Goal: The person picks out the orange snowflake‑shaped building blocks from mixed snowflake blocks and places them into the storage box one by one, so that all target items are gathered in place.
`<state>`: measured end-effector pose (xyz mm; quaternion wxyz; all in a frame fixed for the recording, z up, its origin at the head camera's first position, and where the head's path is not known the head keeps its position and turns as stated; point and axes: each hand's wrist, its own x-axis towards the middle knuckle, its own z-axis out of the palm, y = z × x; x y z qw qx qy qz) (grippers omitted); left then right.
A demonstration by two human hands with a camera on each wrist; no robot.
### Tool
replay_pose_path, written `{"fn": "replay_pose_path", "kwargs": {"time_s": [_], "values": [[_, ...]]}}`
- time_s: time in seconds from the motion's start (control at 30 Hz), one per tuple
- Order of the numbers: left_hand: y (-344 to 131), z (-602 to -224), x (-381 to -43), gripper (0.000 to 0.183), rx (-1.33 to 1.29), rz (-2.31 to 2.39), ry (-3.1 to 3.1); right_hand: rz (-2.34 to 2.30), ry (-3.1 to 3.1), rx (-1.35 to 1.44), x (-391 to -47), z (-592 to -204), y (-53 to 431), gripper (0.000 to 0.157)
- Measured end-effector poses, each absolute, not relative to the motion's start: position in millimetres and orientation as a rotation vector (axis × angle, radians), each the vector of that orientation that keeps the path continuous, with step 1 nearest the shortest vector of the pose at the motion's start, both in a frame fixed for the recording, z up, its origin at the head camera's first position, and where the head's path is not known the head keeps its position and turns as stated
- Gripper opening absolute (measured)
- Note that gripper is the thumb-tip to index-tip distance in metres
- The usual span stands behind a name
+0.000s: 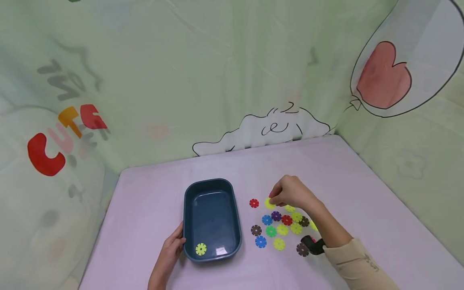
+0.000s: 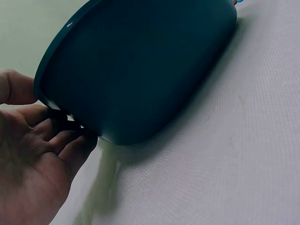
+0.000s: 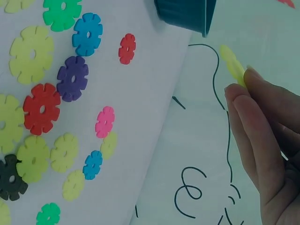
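A dark blue-green plastic tray (image 1: 214, 209) stands on the table, with one yellow notched disc (image 1: 201, 249) lying in its near left part. My left hand (image 1: 172, 243) grips the tray's left side. In the left wrist view, the thumb lies at the rim and the other fingers are curled against the outer wall (image 2: 131, 70). Between thumb and fingertips, my right hand (image 1: 291, 191) pinches a yellow snowflake disc (image 3: 232, 64), raised above the table to the right of the tray. Below that hand, several loose discs in yellow, red, blue, purple, green and brown lie scattered.
A red disc (image 1: 254, 203) lies nearest the tray's right side. A black wrist camera (image 1: 313, 245) sits at the right wrist, overlapping discs behind it. The pale table (image 1: 152, 193) meets printed green curtains (image 1: 163, 100) at the back and sides.
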<state>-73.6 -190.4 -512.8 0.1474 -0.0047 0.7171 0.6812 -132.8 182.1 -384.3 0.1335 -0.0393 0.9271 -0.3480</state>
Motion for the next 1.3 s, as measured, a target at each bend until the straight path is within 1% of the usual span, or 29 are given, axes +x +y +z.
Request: {"fn": "replay_pose_path", "kwargs": {"time_s": [0.33,0.57,0.8,1.1,1.3], "values": [[-190,-512,-74,0.059,-0.014,1.961,2.074,-0.984,2.694,-0.119,-136,-381,175,0.004],[-192,-513,-76,0.060,-0.005,1.976,2.051,-0.960,2.698,-0.188,-142,-373,163,0.004],[-191,-514,-76,0.060,0.016,1.970,2.066,-0.958,2.674,-0.293,-146,-372,139,0.004],[-194,-515,-77,0.061,0.011,1.982,2.074,-0.933,2.657,-0.388,-157,-369,93,0.003],[-192,-518,-80,0.061,0.032,1.987,2.078,-0.922,2.649,-0.444,-163,-371,73,0.003]]}}
